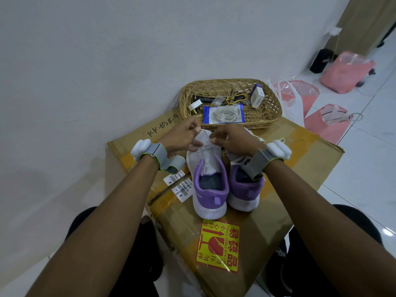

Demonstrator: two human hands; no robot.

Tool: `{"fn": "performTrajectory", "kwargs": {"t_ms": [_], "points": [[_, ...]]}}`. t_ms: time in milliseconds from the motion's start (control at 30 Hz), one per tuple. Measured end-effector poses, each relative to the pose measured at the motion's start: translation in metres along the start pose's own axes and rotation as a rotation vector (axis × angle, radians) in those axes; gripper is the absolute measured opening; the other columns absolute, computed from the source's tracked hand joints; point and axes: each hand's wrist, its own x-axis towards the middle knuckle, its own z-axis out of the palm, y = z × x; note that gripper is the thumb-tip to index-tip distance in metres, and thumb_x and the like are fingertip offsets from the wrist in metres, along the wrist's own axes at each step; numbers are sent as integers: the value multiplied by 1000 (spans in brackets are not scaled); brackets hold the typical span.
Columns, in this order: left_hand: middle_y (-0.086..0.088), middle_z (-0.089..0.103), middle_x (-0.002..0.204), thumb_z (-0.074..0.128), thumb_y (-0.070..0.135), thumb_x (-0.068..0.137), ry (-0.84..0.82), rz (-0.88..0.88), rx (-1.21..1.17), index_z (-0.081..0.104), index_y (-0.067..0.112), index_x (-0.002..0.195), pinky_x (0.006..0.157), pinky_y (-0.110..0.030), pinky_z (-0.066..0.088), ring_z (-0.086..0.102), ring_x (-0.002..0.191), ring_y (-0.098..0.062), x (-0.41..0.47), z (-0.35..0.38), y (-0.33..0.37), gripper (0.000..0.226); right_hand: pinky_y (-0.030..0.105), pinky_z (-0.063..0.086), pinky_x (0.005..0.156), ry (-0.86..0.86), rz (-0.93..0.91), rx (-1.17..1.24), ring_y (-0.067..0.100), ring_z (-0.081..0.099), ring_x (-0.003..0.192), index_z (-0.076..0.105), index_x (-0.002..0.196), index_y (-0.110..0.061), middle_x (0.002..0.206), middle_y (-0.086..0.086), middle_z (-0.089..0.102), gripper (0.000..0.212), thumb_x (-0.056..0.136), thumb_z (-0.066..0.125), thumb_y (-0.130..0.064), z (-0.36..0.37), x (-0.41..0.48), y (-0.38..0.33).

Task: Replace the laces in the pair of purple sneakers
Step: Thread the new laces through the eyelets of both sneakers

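Observation:
Two purple-and-white sneakers stand side by side on a cardboard box [300, 159], heels toward me. Both hands work at the toe end of the left sneaker [209, 185]. My left hand [182, 136] pinches a white lace at the upper left of its eyelets. My right hand [232, 139] pinches the lace on the other side, fingers curled over the tongue. The right sneaker [246, 191] is partly hidden under my right wrist. A packet of new white laces [222, 114] lies in the wicker basket [272, 108] behind the shoes.
The basket also holds a white plug [195, 105], a small white carton [257, 96] and keys. A yellow fragile sticker [218, 246] marks the box front. Pink bags [345, 71] stand on the tiled floor at right. A white wall lies left.

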Motion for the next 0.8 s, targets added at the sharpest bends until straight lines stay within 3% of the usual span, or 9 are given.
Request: {"fn": "performTrajectory", "kwargs": {"t_ms": [100, 200, 267, 333, 467, 633, 700, 800], "points": [[-7, 48, 103, 45, 14, 106, 31, -26, -99, 46, 15, 98, 77, -36, 57, 67, 96, -29, -1, 1, 2, 8, 26, 42, 72, 38, -24, 199, 12, 60, 77, 76, 93, -15, 83, 1, 69, 16, 93, 65, -27, 1, 0, -10], [-10, 55, 106, 46, 9, 103, 89, -96, -153, 49, 14, 104, 89, -45, 57, 67, 93, -27, 0, 2, 0, 5, 40, 52, 73, 217, 84, 598, 21, 62, 79, 67, 89, -7, 89, 17, 68, 22, 100, 53, -20, -5, 3, -22], [-15, 61, 103, 49, 9, 101, 116, -105, -120, 51, 12, 101, 90, -45, 57, 68, 89, -25, 1, 3, -3, 4, 35, 56, 71, 291, 154, 987, 23, 66, 82, 59, 86, -10, 93, 15, 67, 22, 103, 46, -16, -13, 5, -29], [-20, 68, 95, 60, 16, 98, 143, -86, 22, 58, 8, 96, 86, -44, 59, 68, 82, -23, 2, 4, -7, 8, 28, 53, 65, 294, 153, 1140, 18, 64, 72, 58, 87, -10, 83, 8, 62, 21, 103, 45, -16, -16, 7, -29], [-14, 76, 83, 82, 39, 78, 58, -142, 312, 72, 1, 90, 76, -41, 63, 75, 77, -28, -1, 1, -10, 42, 20, 40, 53, 338, 90, 959, 12, 45, 56, 64, 89, -10, 66, 2, 51, 22, 102, 50, -22, -6, 6, -27], [-21, 75, 82, 83, 19, 67, 49, -203, 176, 75, -7, 90, 83, -49, 61, 75, 82, -35, -3, -9, -8, 35, 22, 40, 56, 218, -21, 493, 9, 52, 55, 72, 92, -9, 64, 6, 64, 23, 94, 62, -30, -3, 3, -22], [-16, 75, 75, 80, 8, 76, 40, -213, 167, 77, -6, 92, 71, -35, 64, 74, 66, -23, -2, -10, -5, 22, 21, 38, 60, 105, -78, 217, 4, 54, 60, 74, 90, -10, 73, 1, 67, 19, 92, 65, -27, 1, 0, -21], [-9, 71, 59, 75, 2, 84, 7, -249, 163, 75, -8, 99, 47, -17, 53, 66, 47, -9, -2, -14, -1, 19, 28, 42, 68, 23, -128, 25, 15, 59, 76, 76, 89, -10, 87, 6, 72, 15, 88, 67, -22, 13, -1, -23]]}}
